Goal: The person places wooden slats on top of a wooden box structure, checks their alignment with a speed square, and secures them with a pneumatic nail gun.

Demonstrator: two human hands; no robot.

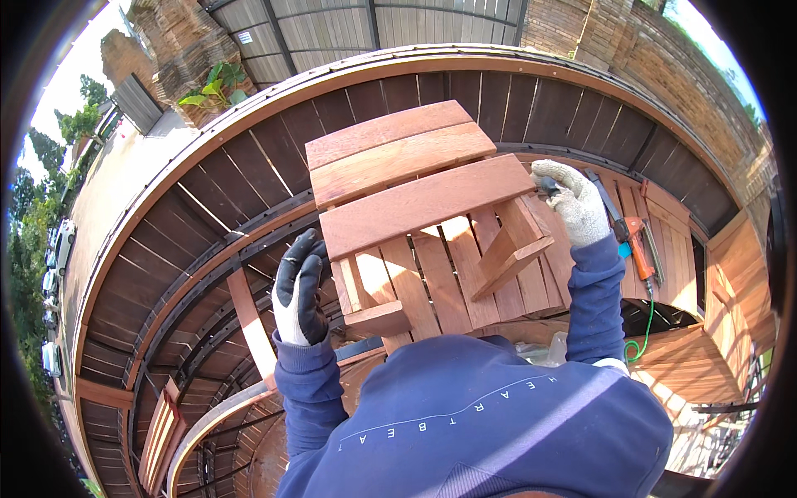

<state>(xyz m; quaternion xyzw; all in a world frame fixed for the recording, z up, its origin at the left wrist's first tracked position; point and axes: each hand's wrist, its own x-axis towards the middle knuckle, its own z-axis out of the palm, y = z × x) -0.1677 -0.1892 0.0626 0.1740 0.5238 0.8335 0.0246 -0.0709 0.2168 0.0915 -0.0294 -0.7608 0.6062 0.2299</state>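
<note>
A wooden slatted piece of furniture (426,205) with short block legs rests on a slatted wooden surface (440,286) in front of me. My left hand (300,295), in a black and pale glove, is just beside its left side, fingers loosely bent and apart, with nothing visible in them. My right hand (573,202), in a pale knit glove, is at the right end of the front board, fingers curled round something dark that I cannot make out.
An orange tool (640,249) with a green hose lies at right, beside dark metal tools (608,199). A curved dark slatted railing (266,145) surrounds the workspace. Wooden panels (730,315) stand at far right, loose boards (162,432) at lower left, a stone wall (623,50) beyond.
</note>
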